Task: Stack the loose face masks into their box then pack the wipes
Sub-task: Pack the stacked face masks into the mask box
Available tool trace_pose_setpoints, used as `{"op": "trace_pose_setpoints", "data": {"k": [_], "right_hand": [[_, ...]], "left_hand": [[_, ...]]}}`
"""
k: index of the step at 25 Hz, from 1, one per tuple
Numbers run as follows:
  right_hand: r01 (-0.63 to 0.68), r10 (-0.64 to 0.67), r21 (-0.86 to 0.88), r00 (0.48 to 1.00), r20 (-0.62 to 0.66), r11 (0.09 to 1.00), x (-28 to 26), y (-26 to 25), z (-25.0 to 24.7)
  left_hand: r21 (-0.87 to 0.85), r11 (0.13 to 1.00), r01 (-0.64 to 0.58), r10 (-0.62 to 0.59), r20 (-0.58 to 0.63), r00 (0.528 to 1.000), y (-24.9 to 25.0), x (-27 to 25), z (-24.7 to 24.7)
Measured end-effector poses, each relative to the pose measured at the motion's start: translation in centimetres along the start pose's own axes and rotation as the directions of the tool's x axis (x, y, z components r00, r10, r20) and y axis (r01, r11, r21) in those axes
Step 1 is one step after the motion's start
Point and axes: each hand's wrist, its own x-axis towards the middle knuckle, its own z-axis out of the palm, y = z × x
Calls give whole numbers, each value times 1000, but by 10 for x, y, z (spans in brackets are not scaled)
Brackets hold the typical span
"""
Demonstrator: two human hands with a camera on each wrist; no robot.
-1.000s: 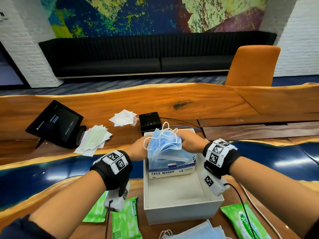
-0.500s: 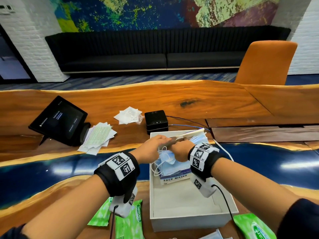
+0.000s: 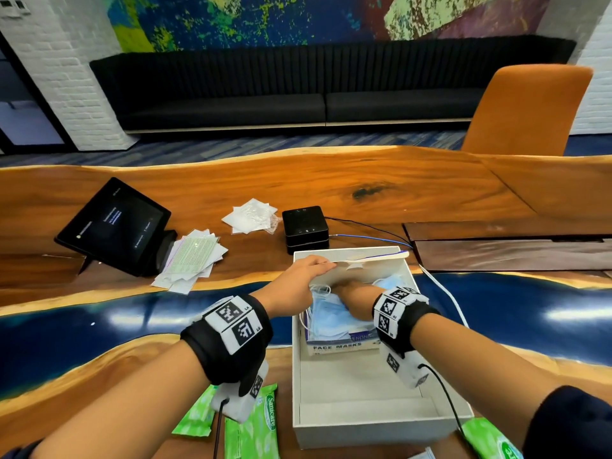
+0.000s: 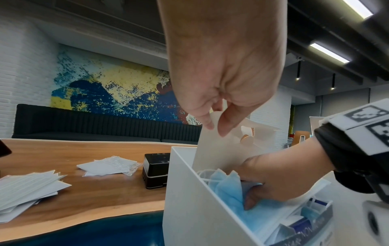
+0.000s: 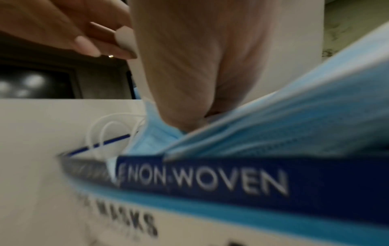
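The face mask box (image 3: 341, 346) stands at the far end of a white carton (image 3: 364, 425). My left hand (image 3: 326, 266) pinches the box's raised lid flap (image 3: 371, 258) between thumb and fingers, as the left wrist view shows (image 4: 216, 131). My right hand (image 3: 344, 288) reaches down into the box and holds a stack of blue face masks (image 3: 331, 318), thumb on top (image 4: 250, 199); its fingertips are hidden. White ear loops (image 5: 101, 133) stick out at the stack's left end. Green wipes packs lie left of the carton (image 3: 255, 425) and right of it (image 3: 486, 440).
Beyond the carton sit a black device (image 3: 306, 226) with cables, white packets (image 3: 251, 215), a pile of leaflets (image 3: 192, 256) and a tilted tablet (image 3: 116, 226). A white cable (image 3: 443, 293) runs along the carton's right. An orange chair (image 3: 526, 107) stands across the table.
The mask stack went from held up by both hands down into the mask box. My left hand let go of the masks and took the lid flap, holding it up.
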Motion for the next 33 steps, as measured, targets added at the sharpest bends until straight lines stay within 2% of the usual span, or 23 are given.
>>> {"op": "trace_pose_setpoints", "data": {"k": [1,3,5,8,9,11,14,18,23,26,28,30,33], "right_hand": [[7,-8,-43,999,-42,999,-4,-3,-2],[64,-83,-79,960,-269,995,-8,-9,-7],[60,-150,-246,917,-369,967,-16,-11,-8],[100,-249,-352,877,-410,931,-24,-16,-10],[126,-275,-358,874,-402,925,-26,-19,-13],[180,-244,-232,927,-284,956,-27,-21,-14],[144,-157,-107,981,-119,984,-23,-24,-12],[76,-78,47,996,37,996,-18,-27,-3],[18,-32,144,995,97,989,-21,-30,1],[-39,39,-25,999,-22,999,-33,-26,-21],[-84,77,-171,996,-43,982,-43,-18,-31],[-87,107,-244,992,71,966,-49,-10,-31],[-15,77,-249,968,241,968,-50,-5,-15]], "left_hand": [[-5,1000,4,-4,-3,1000,0,1,1],[-18,1000,16,-17,-8,1000,-2,1,1],[-23,999,32,-33,-7,999,-4,2,2],[-16,999,47,-47,5,999,-7,2,2],[-17,999,51,-50,8,999,-7,2,2],[-16,999,41,-41,4,999,-7,2,2],[-7,999,42,-42,9,999,-5,1,1],[-3,999,51,-51,12,999,-4,1,1],[9,998,56,-56,26,998,-6,0,3],[18,998,66,-67,40,997,-4,0,4],[16,998,66,-66,35,997,-4,0,5],[24,997,67,-68,28,997,-4,1,5],[26,997,78,-79,30,996,-4,1,6]]}}
